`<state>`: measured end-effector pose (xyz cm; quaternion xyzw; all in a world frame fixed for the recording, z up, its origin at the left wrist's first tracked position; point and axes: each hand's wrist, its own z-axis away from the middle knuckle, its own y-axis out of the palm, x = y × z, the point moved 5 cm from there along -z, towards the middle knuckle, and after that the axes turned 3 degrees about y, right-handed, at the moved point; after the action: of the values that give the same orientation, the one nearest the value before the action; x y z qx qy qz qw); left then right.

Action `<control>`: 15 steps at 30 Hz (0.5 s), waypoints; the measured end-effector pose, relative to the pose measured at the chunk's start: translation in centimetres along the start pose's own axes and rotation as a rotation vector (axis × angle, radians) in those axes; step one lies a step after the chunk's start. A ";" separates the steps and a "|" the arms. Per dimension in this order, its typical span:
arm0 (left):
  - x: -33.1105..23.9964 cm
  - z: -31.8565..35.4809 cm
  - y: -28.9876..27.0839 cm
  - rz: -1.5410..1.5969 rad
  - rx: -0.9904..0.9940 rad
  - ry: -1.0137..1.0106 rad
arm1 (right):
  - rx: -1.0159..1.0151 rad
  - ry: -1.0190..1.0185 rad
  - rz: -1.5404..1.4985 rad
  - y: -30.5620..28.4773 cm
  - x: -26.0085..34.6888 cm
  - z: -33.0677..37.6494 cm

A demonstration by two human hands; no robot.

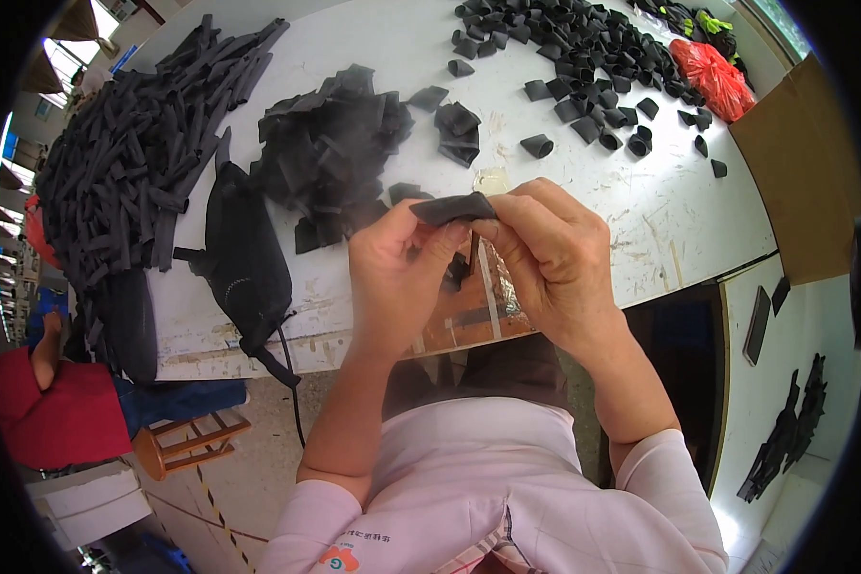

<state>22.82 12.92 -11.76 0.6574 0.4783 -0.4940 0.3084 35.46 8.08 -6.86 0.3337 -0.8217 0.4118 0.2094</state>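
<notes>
Over the near part of the table, I pinch a short black fabric piece between both hands. My left hand grips its left end with thumb and fingers. My right hand has its thumb and fingertips closed on the right end. Under my hands lies a brown board with pale tape strips and shiny film. Beyond my left hand rises a heap of flat black pieces, with a small folded stack beside it.
A pile of long black strips covers the far left of the white table. Nearer lies a black elongated object with a cord. Short black loops spread at the far right, by a red plastic bag and a cardboard box. A person in red is at lower left by a wooden stool.
</notes>
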 end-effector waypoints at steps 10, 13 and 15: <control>6.2 4.7 0.8 -0.790 -0.039 -0.062 | -0.198 0.718 -0.571 -0.8 -8.3 3.2; 7.6 5.6 0.9 -0.948 0.019 -0.080 | 0.068 0.828 -0.611 2.5 -7.8 7.9; 8.3 5.8 0.6 -1.027 0.064 -0.012 | 0.116 0.905 -0.629 3.6 -7.1 9.5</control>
<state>21.79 10.28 -21.55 0.3440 0.7223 -0.5999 0.0084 37.08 4.55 -18.69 0.3637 -0.4865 0.4761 0.6359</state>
